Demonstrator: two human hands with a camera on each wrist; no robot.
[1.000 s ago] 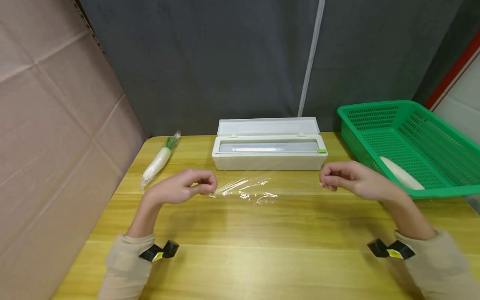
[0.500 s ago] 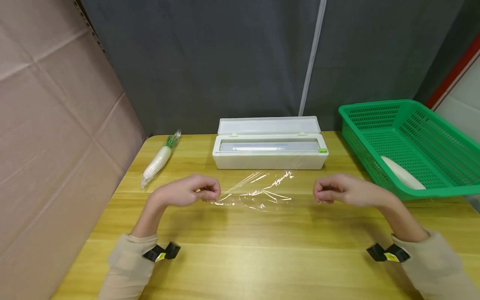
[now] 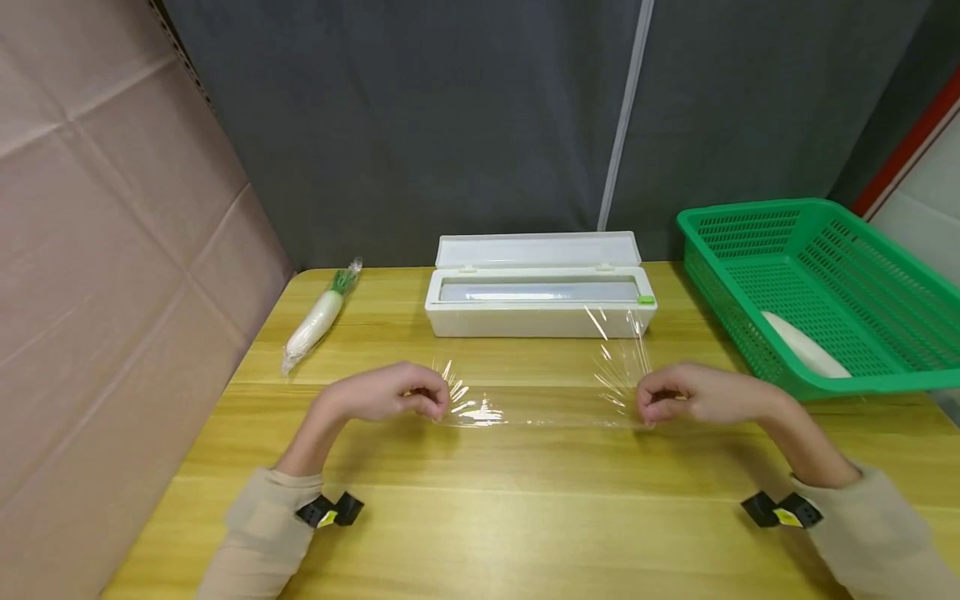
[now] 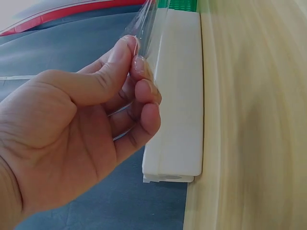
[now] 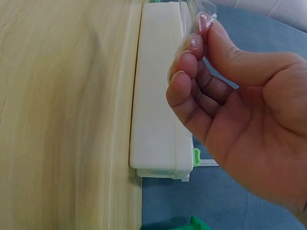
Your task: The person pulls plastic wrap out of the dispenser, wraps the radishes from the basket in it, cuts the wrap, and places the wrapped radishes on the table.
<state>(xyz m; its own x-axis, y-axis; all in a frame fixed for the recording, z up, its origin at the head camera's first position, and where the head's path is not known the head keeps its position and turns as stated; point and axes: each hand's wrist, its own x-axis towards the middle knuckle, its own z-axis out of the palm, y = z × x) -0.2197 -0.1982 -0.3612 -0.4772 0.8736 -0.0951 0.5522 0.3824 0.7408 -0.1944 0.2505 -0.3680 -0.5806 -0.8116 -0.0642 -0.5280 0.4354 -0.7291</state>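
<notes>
A clear sheet of plastic wrap (image 3: 480, 412) spans the gap between both hands in the head view, its near edge drawn straight. My left hand (image 3: 393, 392) pinches one corner between thumb and forefinger; the left wrist view shows the film (image 4: 146, 28) bunched at the fingertips. My right hand (image 3: 693, 393) pinches the opposite corner, with film (image 5: 194, 19) stretched over its fingertips in the right wrist view. Behind the sheet stands a white wrap dispenser box (image 3: 540, 323), its lid (image 3: 536, 250) raised. The film reaches back toward the box, and a green slider (image 3: 646, 300) sits at its right end.
On the left of the wooden table (image 3: 525, 517) lies a white radish (image 3: 315, 325) with green tops, wrapped in film. A green basket (image 3: 720, 292) stands at the right with another white radish (image 3: 806, 346) inside. A grey curtain (image 3: 420, 125) closes off the back.
Both hands have come nearer to the body, drawing the film away from the box. The sheet, crumpled and slack before, is now pulled flatter. The right hand dipped inward, then moved slightly outward.
</notes>
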